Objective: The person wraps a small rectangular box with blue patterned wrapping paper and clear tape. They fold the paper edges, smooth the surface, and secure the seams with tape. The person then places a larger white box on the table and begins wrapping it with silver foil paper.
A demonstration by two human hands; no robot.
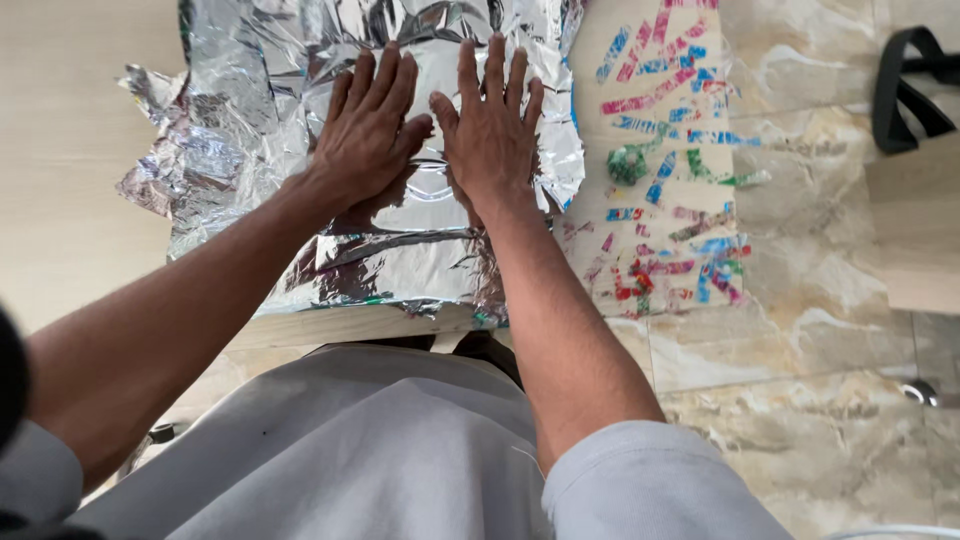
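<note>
A large crinkled sheet of silver foil (pixel 230 150) covers the near end of a pale wooden table (pixel 60 150). Both my hands lie flat on it, side by side, palms down with fingers spread. My left hand (pixel 370 125) presses the foil just left of the middle. My right hand (pixel 492 120) rests beside it, thumbs almost touching. Under the hands the foil is smoother and seems to wrap something flat, which is hidden. Neither hand grips anything.
A board (pixel 660 150) streaked with blue, pink, red and green paint marks lies to the right of the foil. A black chair part (pixel 905 90) stands at the upper right on the marbled tile floor (pixel 820 330). My grey shirt fills the bottom.
</note>
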